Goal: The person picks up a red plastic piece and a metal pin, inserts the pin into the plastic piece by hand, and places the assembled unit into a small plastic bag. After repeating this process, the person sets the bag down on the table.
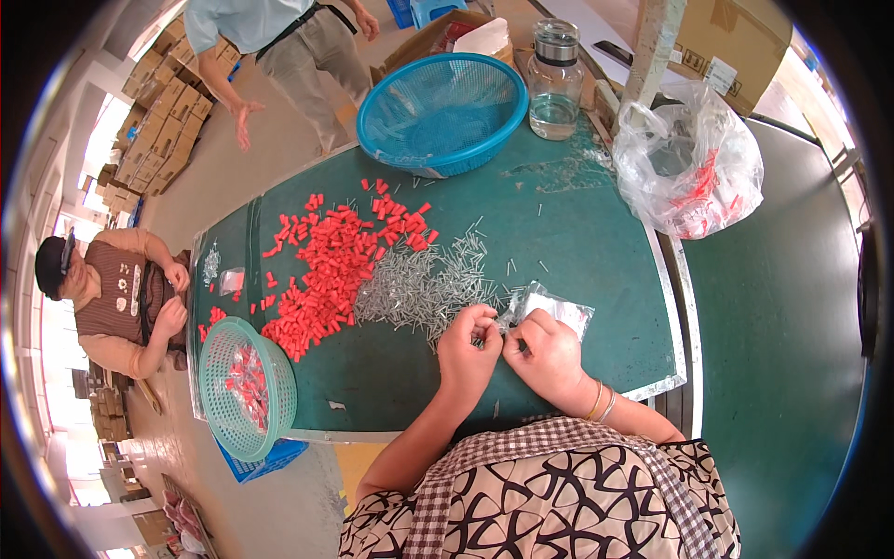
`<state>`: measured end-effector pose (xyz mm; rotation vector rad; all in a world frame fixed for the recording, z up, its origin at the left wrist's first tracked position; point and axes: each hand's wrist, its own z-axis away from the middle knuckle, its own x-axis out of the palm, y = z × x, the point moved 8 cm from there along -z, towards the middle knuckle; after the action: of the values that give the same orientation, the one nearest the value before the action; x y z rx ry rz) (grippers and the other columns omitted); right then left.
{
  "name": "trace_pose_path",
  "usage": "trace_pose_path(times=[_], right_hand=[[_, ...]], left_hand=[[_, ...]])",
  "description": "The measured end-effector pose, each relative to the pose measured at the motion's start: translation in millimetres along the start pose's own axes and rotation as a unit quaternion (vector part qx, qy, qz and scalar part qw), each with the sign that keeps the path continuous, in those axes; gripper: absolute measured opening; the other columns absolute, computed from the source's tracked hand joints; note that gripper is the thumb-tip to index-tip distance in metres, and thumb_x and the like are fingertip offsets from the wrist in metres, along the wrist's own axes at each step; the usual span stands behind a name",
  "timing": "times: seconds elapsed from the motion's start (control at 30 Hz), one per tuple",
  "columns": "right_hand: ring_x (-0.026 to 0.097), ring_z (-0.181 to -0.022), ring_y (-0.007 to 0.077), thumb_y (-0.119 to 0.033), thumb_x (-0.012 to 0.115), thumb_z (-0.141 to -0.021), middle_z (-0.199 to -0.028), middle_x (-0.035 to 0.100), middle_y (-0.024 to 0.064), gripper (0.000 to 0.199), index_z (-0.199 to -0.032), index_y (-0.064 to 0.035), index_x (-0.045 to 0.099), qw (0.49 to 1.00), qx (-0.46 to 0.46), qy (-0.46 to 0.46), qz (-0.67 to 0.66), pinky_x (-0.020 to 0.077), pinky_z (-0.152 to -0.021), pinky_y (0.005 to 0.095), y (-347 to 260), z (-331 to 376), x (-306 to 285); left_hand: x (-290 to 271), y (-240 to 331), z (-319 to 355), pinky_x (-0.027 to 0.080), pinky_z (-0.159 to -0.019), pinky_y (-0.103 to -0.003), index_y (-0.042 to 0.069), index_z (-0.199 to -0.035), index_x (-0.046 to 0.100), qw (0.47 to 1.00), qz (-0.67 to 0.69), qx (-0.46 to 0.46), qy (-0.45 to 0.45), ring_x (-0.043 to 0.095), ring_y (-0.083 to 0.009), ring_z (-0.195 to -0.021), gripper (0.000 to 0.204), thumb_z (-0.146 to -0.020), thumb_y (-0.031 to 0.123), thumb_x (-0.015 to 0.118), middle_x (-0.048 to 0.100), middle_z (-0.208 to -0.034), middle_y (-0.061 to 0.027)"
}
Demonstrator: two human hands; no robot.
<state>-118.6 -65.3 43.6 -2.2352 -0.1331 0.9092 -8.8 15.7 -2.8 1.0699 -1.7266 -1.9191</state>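
My left hand (468, 352) is closed in a pinch at the near edge of a loose pile of grey metal screws (419, 287). Beside it, my right hand (545, 356) is also closed, thumb and fingers pressed together. The fingertips of both hands nearly meet; what they hold is too small or hidden to make out. Just beyond the right hand lie clear plastic bags (566, 311), partly covered by it. Left of the screws spreads a heap of small red plastic plugs (326, 261), touching the screw pile.
A pale green basket (287, 396) with filled bags stands at the table's left corner. At the far side are a blue basket (372, 126) and a glass jar (553, 114) of water. A plastic bag (643, 191) hangs right. A seated co-worker (116, 289) and a standing person (298, 56) are leftward.
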Motion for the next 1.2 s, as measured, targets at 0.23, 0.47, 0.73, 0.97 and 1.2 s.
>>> trace_pose_path(times=[0.23, 0.47, 0.73, 0.97, 1.2], right_hand=[[0.064, -0.065, 0.0234, -0.009, 0.074, -0.067, -0.096, 0.062, 0.0086, 0.031, -0.096, -0.0084, 0.063, 0.998, -0.002, -0.051, -0.033, 0.0523, -0.055, 0.0337, 0, -8, -7], [0.066, -0.071, 0.0226, -0.015, 0.077, -0.067, -0.123, 0.056, 0.008, 0.049, -0.113, -0.012, 0.061, 0.982, -0.082, -0.168, -0.014, 0.055, -0.059, 0.0337, -6, -1, 11], [0.061, -0.062, 0.0151, -0.012, 0.08, -0.067, -0.1, 0.066, 0.0068, 0.042, -0.106, -0.0084, 0.065, 0.982, -0.071, -0.122, -0.128, 0.0512, -0.051, 0.0266, -4, -6, 7], [0.055, -0.061, 0.0138, -0.015, 0.081, -0.07, -0.096, 0.065, 0.006, 0.041, -0.108, -0.0075, 0.066, 0.947, 0.102, -0.193, -0.237, 0.0463, -0.052, 0.0249, 17, -3, 10], [0.053, -0.06, 0.0054, -0.009, 0.083, -0.067, -0.097, 0.065, 0.0048, 0.044, -0.108, -0.007, 0.067, 0.946, 0.099, -0.172, -0.256, 0.0431, -0.048, 0.0187, 24, 2, 14]], left_hand=[[-10, 8, -2, 0.047, -0.06, -0.025, 0.004, -0.114, 0.049, 0.998, -0.025, 0.057, -0.007, 0.057, -0.0106, -0.064, 0.043, -0.076, -0.005, 0.066, 0.058, -0.071, -0.0034], [-8, 22, 2, 0.047, -0.065, -0.026, 0.004, -0.127, 0.044, 0.994, -0.024, 0.039, -0.101, 0.056, -0.0102, -0.066, 0.055, -0.077, -0.004, 0.065, 0.059, -0.072, -0.0029], [-11, 27, 4, 0.047, -0.068, -0.025, 0.004, -0.128, 0.045, 0.991, -0.007, 0.032, -0.13, 0.056, -0.0093, -0.068, 0.053, -0.079, -0.003, 0.064, 0.059, -0.073, -0.0024], [-53, 10, 2, 0.047, -0.06, -0.026, 0.001, -0.096, 0.065, 0.995, -0.087, 0.036, -0.033, 0.057, -0.0127, -0.063, 0.017, -0.079, -0.001, 0.067, 0.061, -0.074, -0.0046], [-29, 18, 25, 0.047, -0.069, -0.041, 0.004, -0.086, 0.065, 0.939, -0.302, 0.145, -0.075, 0.06, -0.0302, -0.078, 0.016, -0.074, 0.011, 0.072, 0.06, -0.081, -0.0095]])
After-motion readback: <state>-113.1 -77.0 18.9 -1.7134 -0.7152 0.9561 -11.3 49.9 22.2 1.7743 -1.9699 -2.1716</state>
